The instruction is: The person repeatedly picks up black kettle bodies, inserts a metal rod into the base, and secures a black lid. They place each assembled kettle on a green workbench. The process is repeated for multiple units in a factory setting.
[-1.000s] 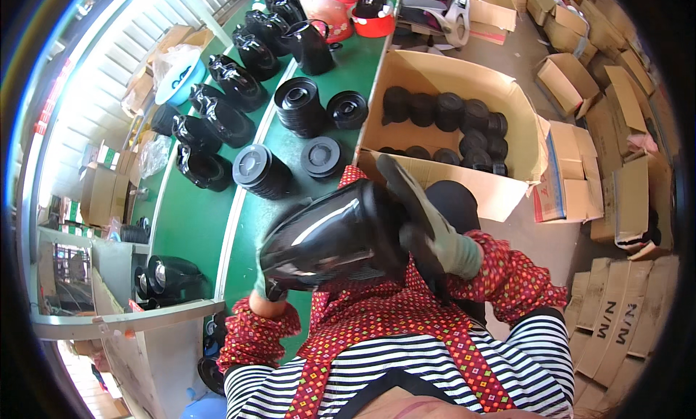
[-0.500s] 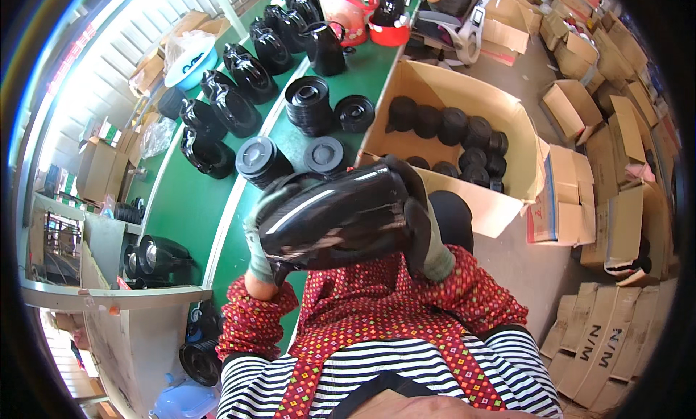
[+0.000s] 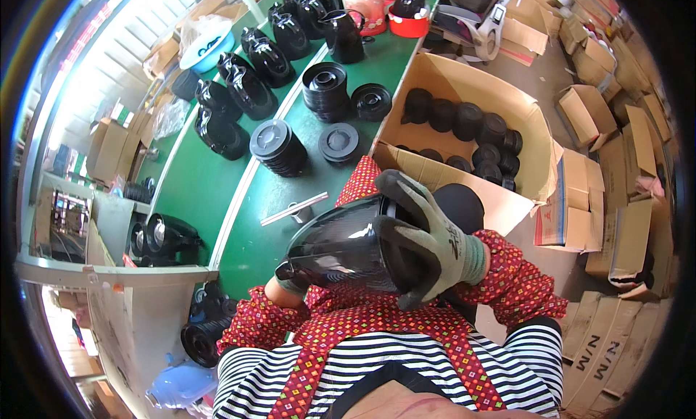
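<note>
A glossy black jug body lies on its side in front of my chest. My right hand, in a grey-green glove with dark fingertips, wraps round its right end, fingers spread and bent over the rim. My left hand holds the jug's left end from below; most of its fingers are hidden behind it. Just beyond the jug, a metal T-shaped piece stands on the green table. Farther off are a tall stack of round black discs and a low one.
Several black jugs stand in rows at the far left. Another disc stack and a black ring-shaped part sit nearby. A cardboard box holding black round parts is at the right, with a black stool beside it.
The jug has come down and nearer my body, uncovering the metal piece. My right hand has shifted its hold round the jug's right end. The view has shifted slightly.
</note>
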`<state>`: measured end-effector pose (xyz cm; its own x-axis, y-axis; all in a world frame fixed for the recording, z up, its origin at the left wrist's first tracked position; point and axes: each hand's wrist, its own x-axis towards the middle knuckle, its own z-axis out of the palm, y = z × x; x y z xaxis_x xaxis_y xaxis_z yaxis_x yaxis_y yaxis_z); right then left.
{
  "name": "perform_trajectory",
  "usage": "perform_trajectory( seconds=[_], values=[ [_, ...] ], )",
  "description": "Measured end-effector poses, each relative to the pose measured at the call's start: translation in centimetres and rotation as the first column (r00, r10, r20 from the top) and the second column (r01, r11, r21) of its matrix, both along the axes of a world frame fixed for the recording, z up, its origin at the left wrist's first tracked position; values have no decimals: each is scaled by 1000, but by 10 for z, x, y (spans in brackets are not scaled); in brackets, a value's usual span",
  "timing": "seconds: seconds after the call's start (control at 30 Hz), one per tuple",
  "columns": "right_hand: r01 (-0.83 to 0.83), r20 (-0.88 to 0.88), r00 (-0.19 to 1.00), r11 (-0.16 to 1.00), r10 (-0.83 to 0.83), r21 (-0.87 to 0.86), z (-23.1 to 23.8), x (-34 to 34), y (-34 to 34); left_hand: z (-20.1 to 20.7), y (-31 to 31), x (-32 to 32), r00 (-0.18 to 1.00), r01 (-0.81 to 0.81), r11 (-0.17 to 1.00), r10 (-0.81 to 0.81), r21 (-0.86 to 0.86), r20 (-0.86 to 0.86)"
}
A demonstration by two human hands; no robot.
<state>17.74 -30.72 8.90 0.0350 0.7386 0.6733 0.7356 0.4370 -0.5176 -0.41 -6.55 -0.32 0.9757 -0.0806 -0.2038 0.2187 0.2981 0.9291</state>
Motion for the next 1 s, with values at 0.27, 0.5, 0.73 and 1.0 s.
perform_trajectory(
  seconds=[0.27,0.5,0.73,1.0],
  values=[
    [105,-190,979,975,-67,196,1,-8,15,-57,10,-1,971,-208,928,234,-309,47],
    [313,-899,435,944,-47,102,-80,-35,30,23,36,-1,910,-398,916,402,-61,98],
    [245,-478,851,969,-216,-1,-35,-41,49,109,35,33,941,-322,201,170,925,291],
    [201,-20,977,955,-210,-220,-15,-6,37,170,31,33,913,-279,105,-280,955,297]
  ],
)
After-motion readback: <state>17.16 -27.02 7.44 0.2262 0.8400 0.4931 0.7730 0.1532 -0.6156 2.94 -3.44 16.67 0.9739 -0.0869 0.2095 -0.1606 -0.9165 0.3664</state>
